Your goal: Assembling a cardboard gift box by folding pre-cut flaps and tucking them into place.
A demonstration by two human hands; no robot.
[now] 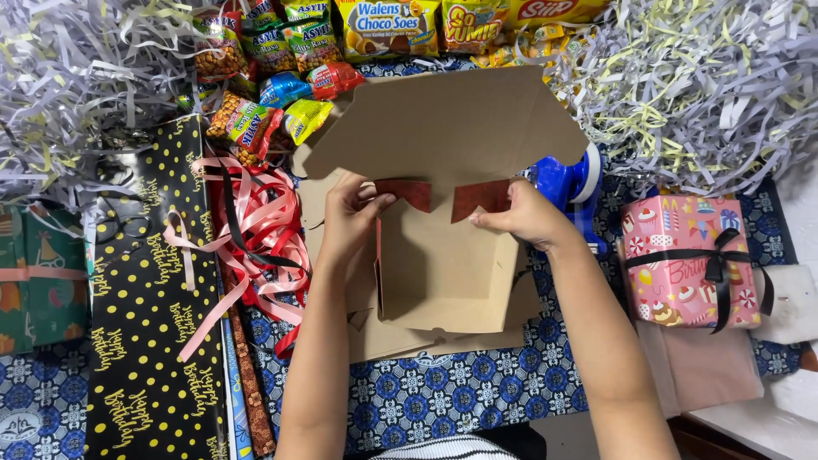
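Note:
A brown cardboard box (443, 273) stands half-folded in the middle of the table, its lid (452, 119) raised at the back. My left hand (349, 217) pinches the left red-faced side flap (407, 192) at the box's rear wall. My right hand (524, 215) grips the right red-faced flap (482, 199). Both flaps are folded inward and nearly meet. The inside of the box is bare. More flat cardboard (400, 341) lies under the box.
Pink, red and black ribbons (256, 230) lie left of the box beside black dotted wrapping paper (145, 290). Snack packets (324, 43) line the back. A blue tape dispenser (567, 183) and a wrapped pink gift box (686, 260) sit right. Shredded paper (690, 85) fills both back corners.

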